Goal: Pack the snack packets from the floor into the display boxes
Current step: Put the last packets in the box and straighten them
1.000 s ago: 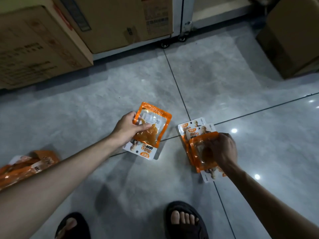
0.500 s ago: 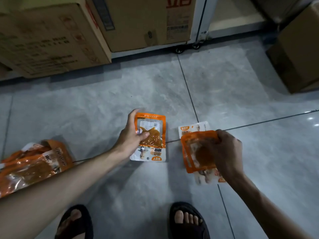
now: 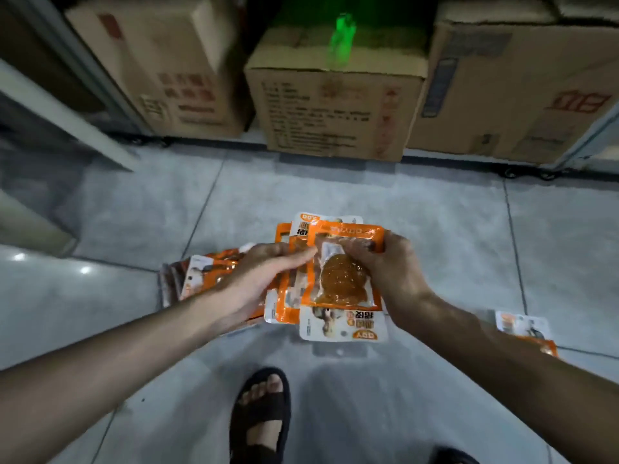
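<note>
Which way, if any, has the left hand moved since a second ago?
Yes. The left hand has moved leftward to the loose pile of packets on the floor, which it now overlaps. Its fingers touch the stack in the right hand.
</note>
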Available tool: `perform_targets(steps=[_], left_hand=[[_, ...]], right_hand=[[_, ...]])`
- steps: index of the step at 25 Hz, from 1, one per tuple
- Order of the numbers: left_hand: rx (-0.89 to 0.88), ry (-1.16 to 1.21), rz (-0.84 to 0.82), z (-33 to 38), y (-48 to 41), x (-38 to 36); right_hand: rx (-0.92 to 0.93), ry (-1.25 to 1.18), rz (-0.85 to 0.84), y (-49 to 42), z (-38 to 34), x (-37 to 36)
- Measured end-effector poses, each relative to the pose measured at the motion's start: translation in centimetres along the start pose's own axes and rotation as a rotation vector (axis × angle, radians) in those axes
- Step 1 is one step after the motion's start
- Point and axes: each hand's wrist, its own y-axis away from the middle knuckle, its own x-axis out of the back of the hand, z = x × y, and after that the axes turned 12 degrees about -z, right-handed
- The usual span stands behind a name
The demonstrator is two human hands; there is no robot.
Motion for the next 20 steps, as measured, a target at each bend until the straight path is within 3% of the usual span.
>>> perform_targets(steps=[5,10,12,16,18,20], left_hand=[[-0.034,0.197,0.219,-2.8,3.7,6.5],[-0.193,0.307,0.495,-4.7,3.7,11.8],[-0.237,0.385,0.548,-5.4,3.2,13.5],[-0.38,0.518,0.756,-5.3,4.5,16.6],[-0.475,0.568,0.908,-5.2,6.1,18.9],[-0.504,0.588,0.988,-5.6,7.7,20.6]], right_hand=[[-0.055,0.234,-0.165,-2.7,-2.3,-10.5],[-0.027,0.386,-0.391,-5.4,-1.5,-15.2],[0.04,0.445,-0.385,-6.3,-0.6,-16.3],[0.096,0.228,-0.331,-7.9,-0.9,-17.3],[0.159,0.363,-0.26,-8.9,-0.7,-17.5],[0.15,0.583,-0.306,-9.1,-0.1,-18.1]])
